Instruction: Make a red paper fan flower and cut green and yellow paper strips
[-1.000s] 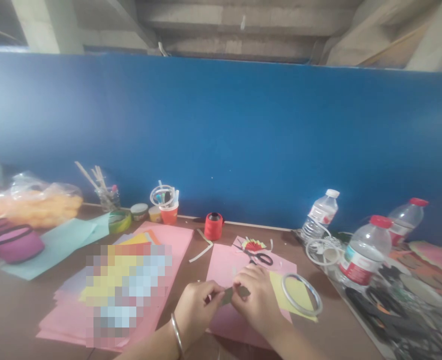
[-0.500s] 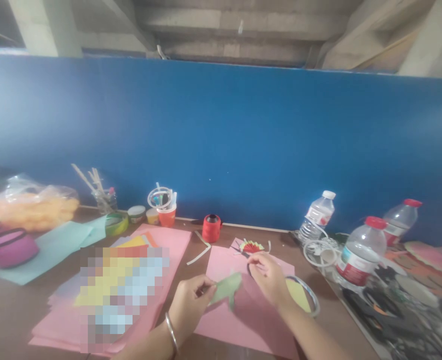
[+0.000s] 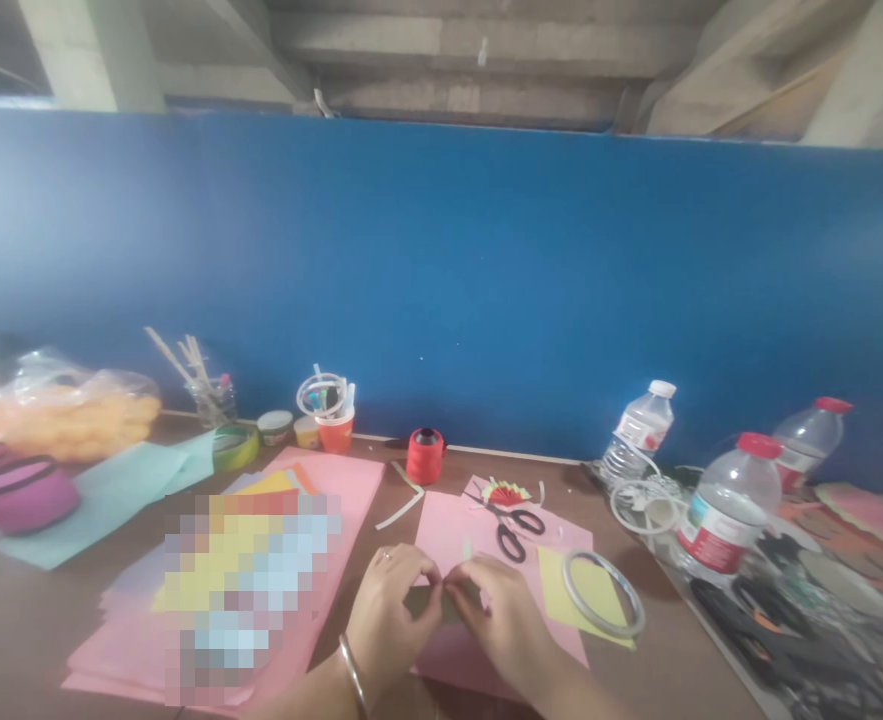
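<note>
Pinching a small green paper piece (image 3: 427, 603) from either end, the left hand (image 3: 392, 612) and the right hand (image 3: 502, 622) meet low at the near edge of the brown table (image 3: 28, 625). Both hands are curled nearly closed, fingertips pressed on the paper, knuckles almost touching. The piece sits just above a pink sheet (image 3: 452, 535), which lies flat under both hands. A metal bangle (image 3: 352, 672) circles the left wrist.

Just beyond the right hand, black-handled scissors (image 3: 514, 528) lie on the pink sheet, near a small red and yellow folded paper fan (image 3: 506, 491). To the right of that hand a tape ring (image 3: 603, 593) rests on a yellow paper square (image 3: 561, 590). A red thread spool (image 3: 426, 455) stands upright further back, close to the blue partition (image 3: 441, 280). An orange cup (image 3: 336, 430) of pens stands to its left. Three water bottles with caps on stand at the right side: one white-capped (image 3: 640, 430), two red-capped (image 3: 730, 500) (image 3: 808, 440). Left of the hands lies a stack of coloured paper (image 3: 336, 480).
</note>
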Available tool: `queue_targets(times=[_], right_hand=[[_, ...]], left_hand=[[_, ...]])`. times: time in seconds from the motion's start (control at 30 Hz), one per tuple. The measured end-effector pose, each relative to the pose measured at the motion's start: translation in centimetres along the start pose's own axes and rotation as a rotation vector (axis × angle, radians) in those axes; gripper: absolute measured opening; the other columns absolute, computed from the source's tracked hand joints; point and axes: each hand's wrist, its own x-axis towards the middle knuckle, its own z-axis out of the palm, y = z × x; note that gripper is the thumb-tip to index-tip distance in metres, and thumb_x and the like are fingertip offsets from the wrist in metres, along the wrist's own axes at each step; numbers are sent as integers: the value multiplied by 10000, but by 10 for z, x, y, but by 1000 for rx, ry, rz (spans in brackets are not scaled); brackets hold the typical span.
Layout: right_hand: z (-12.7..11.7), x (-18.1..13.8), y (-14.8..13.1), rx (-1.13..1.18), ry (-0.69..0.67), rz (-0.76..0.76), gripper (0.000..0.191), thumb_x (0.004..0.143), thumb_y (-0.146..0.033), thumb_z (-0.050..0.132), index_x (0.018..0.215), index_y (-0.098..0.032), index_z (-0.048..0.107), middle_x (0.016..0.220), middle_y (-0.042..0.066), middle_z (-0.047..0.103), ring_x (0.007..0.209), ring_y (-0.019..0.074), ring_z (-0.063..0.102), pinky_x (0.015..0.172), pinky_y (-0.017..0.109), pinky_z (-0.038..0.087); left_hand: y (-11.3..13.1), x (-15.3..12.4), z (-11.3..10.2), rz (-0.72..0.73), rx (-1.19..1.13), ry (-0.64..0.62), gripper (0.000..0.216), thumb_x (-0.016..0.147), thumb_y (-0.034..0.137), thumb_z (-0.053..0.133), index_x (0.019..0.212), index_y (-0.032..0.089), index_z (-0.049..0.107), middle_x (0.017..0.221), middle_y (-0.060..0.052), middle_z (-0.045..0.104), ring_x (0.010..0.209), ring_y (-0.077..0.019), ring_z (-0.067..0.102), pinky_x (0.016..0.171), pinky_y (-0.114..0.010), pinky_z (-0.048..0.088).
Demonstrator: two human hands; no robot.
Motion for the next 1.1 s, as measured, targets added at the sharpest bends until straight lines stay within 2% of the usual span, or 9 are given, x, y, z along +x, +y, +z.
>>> queue_targets(times=[0.23,0.43,0.53,0.67,0.77,0.83,0.93,1.0,1.1], right_hand=[[-5,-1,-3,-19,-14,-41,140,809,-159,501,694,-185,577,659,3,590,633,142,538,608,234,381],[-25,2,8,64,94,40,171,831,-244,473,722,-178,588,705,27,617,680,165,561,645,253,404],[-34,5,20,105,194,177,195,828,-304,475,744,-175,595,686,28,618,642,170,552,599,254,408],[-35,7,26,140,317,315,183,794,-332,520,810,-182,624,789,46,653,697,199,570,636,286,428],[-22,5,17,219,249,332,161,760,-311,557,780,-189,659,799,55,674,723,222,592,665,307,448],[-12,3,11,277,176,346,157,748,-293,565,756,-184,677,771,59,684,711,223,603,659,308,455],[-3,3,6,421,102,372,131,702,-286,617,729,-169,668,755,59,679,720,222,603,650,302,453],[-1,4,7,659,37,419,191,729,-340,596,764,-157,640,734,56,667,702,207,604,645,302,449],[1,4,10,1107,-35,570,267,794,-397,513,861,-150,588,713,52,650,644,177,608,626,308,449]], left_hand=[[-2,1,-1,42,108,-6,157,599,33,458,619,188,464,634,0,535,641,-162,495,687,-305,354],[-12,5,-5,-101,119,-13,137,580,53,449,586,190,460,582,10,507,605,-162,481,616,-278,350],[-19,8,-6,-251,-26,-1,112,617,85,454,577,190,459,566,25,508,573,-149,488,564,-252,352],[-16,13,-7,-391,-392,34,67,697,138,466,655,177,501,622,24,538,598,-138,514,563,-238,389],[-8,13,-2,-408,-733,-40,125,746,230,521,852,164,520,794,-15,579,725,-157,559,624,-253,449],[-4,11,2,-498,-829,-50,138,753,281,542,804,156,513,736,-3,567,666,-149,567,597,-258,469],[-4,8,6,-587,-851,22,167,758,308,546,716,150,515,635,21,548,572,-127,550,561,-250,470],[-6,7,8,-582,-877,13,135,733,266,573,707,141,529,615,21,556,561,-121,545,545,-235,457],[-9,5,12,-580,-932,-98,113,653,140,605,703,148,504,584,35,559,533,-113,537,484,-207,425]])
